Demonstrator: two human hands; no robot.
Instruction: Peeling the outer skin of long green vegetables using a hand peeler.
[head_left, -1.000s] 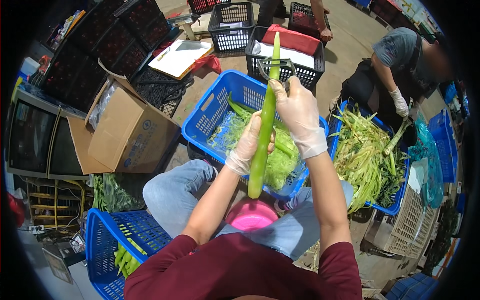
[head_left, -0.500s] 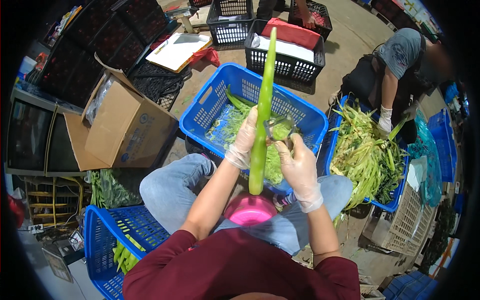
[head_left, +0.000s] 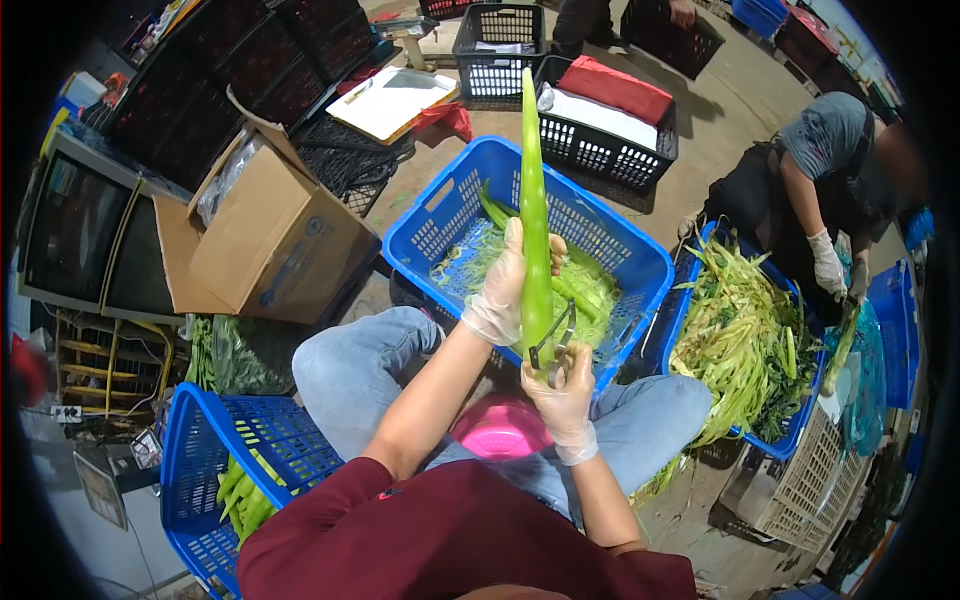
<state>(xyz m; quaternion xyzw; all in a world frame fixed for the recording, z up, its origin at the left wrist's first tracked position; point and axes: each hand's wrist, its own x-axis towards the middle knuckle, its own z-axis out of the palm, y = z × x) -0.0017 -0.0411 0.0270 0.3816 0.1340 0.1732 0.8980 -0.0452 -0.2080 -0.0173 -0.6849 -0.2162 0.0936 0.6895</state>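
Green, the long stalk is grasped mid-length by the left hand above the blue crate; the right hand, gripping the peeler, has dropped to its lower end. Floor shows between the crate's far rim and a black basket.

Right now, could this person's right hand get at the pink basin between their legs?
Probably yes: the right hand is close by and nothing visible blocks the pink basin on that side, though the fingers are holding a peeler, which might need setting down first.
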